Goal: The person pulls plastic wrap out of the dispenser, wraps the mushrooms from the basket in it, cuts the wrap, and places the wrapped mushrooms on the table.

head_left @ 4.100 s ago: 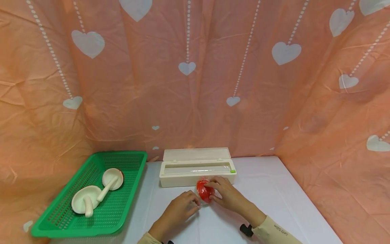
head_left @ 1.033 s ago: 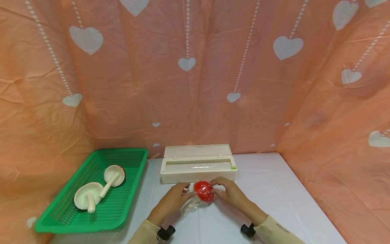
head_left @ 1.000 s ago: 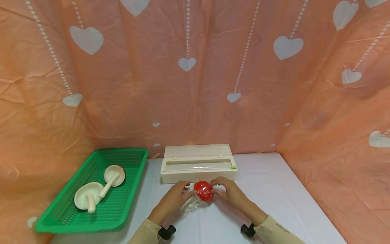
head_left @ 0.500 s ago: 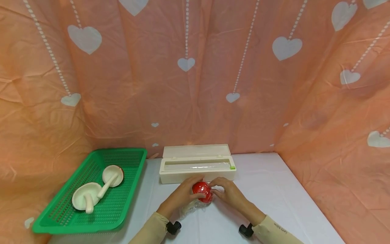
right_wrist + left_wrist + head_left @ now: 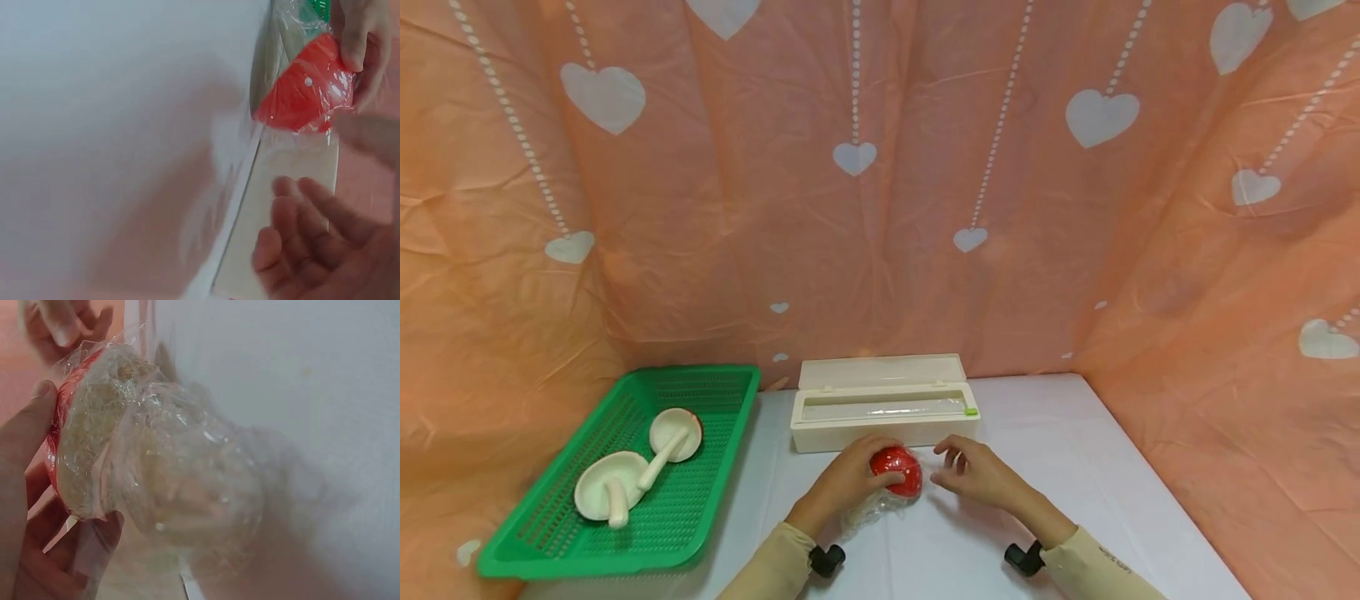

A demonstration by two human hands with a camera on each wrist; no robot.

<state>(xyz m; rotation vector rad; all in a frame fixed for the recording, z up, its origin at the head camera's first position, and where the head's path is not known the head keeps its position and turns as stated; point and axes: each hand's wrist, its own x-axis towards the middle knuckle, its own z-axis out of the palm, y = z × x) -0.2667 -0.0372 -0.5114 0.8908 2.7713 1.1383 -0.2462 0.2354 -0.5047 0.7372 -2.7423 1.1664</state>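
Note:
A red-capped toy mushroom (image 5: pixel 904 472) wrapped in clear cling film sits in front of the long white box. My left hand (image 5: pixel 842 483) grips its cap from the left, thumb on the near side and fingers behind. In the left wrist view, crumpled film (image 5: pixel 187 456) bunches around the pale underside and stem. My right hand (image 5: pixel 981 477) stands just right of the mushroom, fingers loosely bent with nothing between them. The right wrist view shows white spots on the glossy red cap (image 5: pixel 306 87), above the right hand's fingers.
Behind the hands stands an off-white cling film dispenser (image 5: pixel 880 435), lid raised, with a green slider (image 5: pixel 972 412) at its right end. To the left, a green basket (image 5: pixel 703 533) holds two toy mushrooms (image 5: pixel 606 483), stems up. A patterned orange curtain (image 5: pixel 880 275) encloses the white table (image 5: pixel 1037 433).
The film now wraps the mushroom, its loose end bunched toward the near left. My left hand has come round the cap. My right hand has let go and moved slightly right.

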